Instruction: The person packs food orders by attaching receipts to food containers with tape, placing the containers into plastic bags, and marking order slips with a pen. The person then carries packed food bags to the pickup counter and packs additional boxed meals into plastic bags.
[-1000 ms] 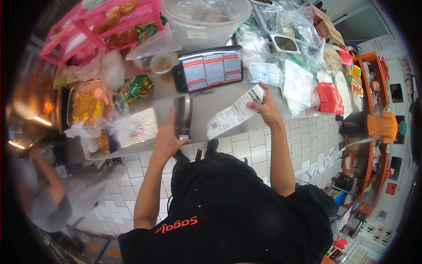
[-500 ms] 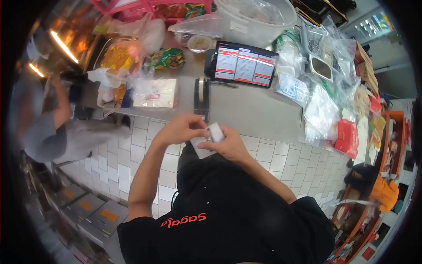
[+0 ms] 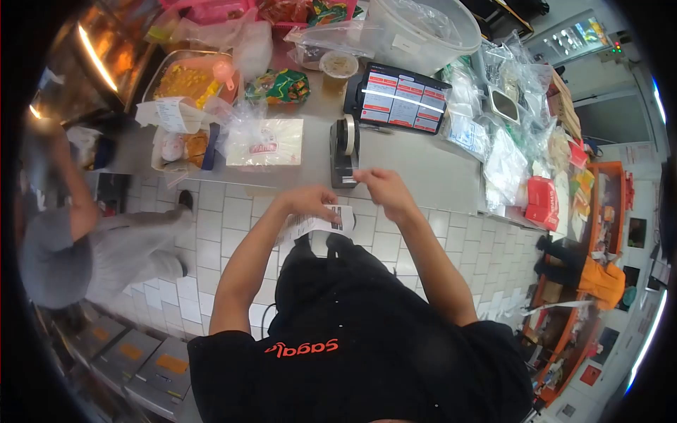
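Note:
My left hand (image 3: 310,202) grips a white printed paper slip (image 3: 321,225) in front of my waist, beyond the counter's near edge. The slip droops and curls, with dark print on its right part. Fingers pinched, my right hand (image 3: 388,192) is at the front end of a black tape dispenser (image 3: 345,156) on the counter. Whether a strip of clear tape lies between those fingertips is too small to make out. A tablet (image 3: 402,99) with a lit screen stands just behind the dispenser.
On the steel counter (image 3: 416,158) sit a white box (image 3: 265,143), an open food box (image 3: 185,149), a tray of yellow food (image 3: 187,79), a lidded cup (image 3: 338,67) and plastic packs (image 3: 508,166). Another person (image 3: 60,240) stands at the left.
My right hand has left the paper and moved up to the dispenser's front end. The left hand keeps the slip, which now hangs more open. The view has shifted slightly.

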A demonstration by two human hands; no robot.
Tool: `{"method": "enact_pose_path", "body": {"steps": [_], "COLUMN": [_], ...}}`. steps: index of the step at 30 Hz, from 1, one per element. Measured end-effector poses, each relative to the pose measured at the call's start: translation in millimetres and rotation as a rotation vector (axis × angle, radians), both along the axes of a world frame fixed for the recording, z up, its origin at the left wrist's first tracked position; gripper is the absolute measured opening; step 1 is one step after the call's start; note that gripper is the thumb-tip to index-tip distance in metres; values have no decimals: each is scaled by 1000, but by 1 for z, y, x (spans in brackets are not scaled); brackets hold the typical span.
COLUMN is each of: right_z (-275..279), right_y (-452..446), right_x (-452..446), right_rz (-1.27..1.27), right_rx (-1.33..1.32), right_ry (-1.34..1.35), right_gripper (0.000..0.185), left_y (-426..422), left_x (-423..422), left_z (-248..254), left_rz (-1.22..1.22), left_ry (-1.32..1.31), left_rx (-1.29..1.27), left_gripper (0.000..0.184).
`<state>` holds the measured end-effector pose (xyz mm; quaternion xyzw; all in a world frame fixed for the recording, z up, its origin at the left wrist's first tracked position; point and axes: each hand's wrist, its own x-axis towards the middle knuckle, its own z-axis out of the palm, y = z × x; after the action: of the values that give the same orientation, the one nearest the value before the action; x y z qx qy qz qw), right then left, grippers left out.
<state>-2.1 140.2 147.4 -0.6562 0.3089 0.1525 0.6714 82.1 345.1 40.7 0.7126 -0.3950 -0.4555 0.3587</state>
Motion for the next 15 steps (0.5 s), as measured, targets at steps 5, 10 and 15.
{"method": "enact_pose_path", "body": {"steps": [5,10,15], "right_z": [23,-14,7], "right_y": [70,113,108], "right_x": [-118,-146,-178], "right_rz": [150,144,197], "right_rx": [-185,-318,-285], "right_ry": [-13,166,200], "right_gripper": [29,32,29], "left_y": [-18,-21,-23], "left_x": [13,30,15], "left_z": [-5,2,-7], "left_rz": [-86,-259,3], "left_ry": [436,484,781], "left_rx": [-13,-130,-306], "left_gripper": [46,46,42]}}
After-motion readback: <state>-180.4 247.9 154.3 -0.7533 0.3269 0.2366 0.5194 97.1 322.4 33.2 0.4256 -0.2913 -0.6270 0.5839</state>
